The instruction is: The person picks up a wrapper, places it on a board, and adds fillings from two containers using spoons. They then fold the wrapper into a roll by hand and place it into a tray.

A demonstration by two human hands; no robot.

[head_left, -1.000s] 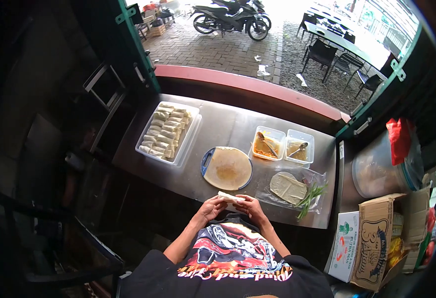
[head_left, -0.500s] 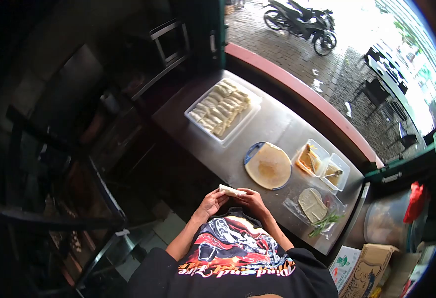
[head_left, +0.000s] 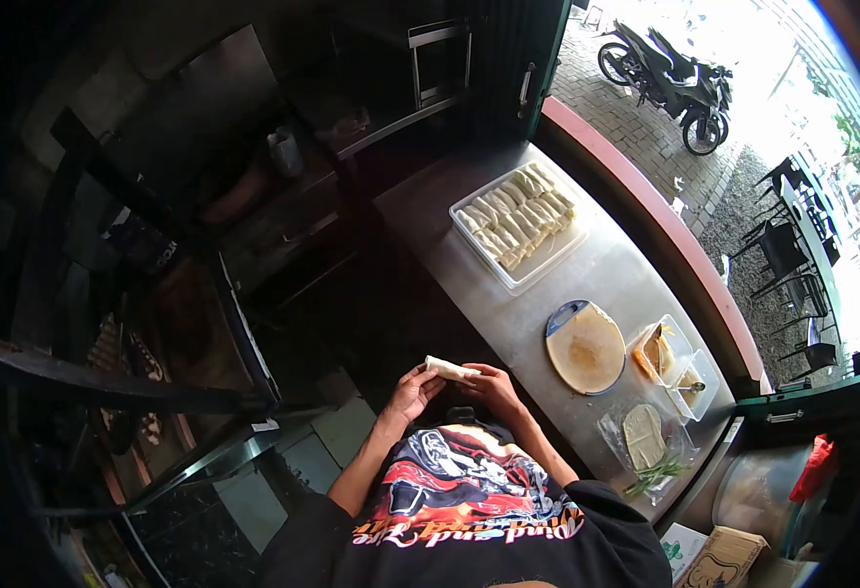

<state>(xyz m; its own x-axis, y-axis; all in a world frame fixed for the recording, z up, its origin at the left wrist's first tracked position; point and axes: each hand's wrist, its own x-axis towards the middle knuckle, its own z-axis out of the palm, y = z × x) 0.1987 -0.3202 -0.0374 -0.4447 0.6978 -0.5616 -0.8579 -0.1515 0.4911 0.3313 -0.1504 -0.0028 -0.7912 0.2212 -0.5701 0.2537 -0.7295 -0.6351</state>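
Note:
A pale rolled spring roll [head_left: 452, 369] is held level between my two hands, in front of my chest. My left hand [head_left: 412, 392] grips its left end with fingers closed. Around the right end, my right hand [head_left: 495, 388] has its fingers closed too. On the steel table, a plate [head_left: 569, 318] bears a round wrapper sheet [head_left: 587, 351] with a brownish smear in its middle. Up the table stands a white plastic tray [head_left: 518, 284] with rows of similar rolls [head_left: 513, 218].
Right of the plate are a container with orange filling [head_left: 657, 353] and another with a spoon [head_left: 691, 390]. Stacked wrappers [head_left: 643, 436] on plastic lie near green stalks [head_left: 657, 474]. Cardboard boxes [head_left: 724, 559] stand lower right, a dark rack [head_left: 156, 392] left, motorbikes [head_left: 670, 83] outside.
The view has turned left, so the table, tray and plate appear shifted to the right. Both hands still hold the spring roll, which is tilted slightly differently.

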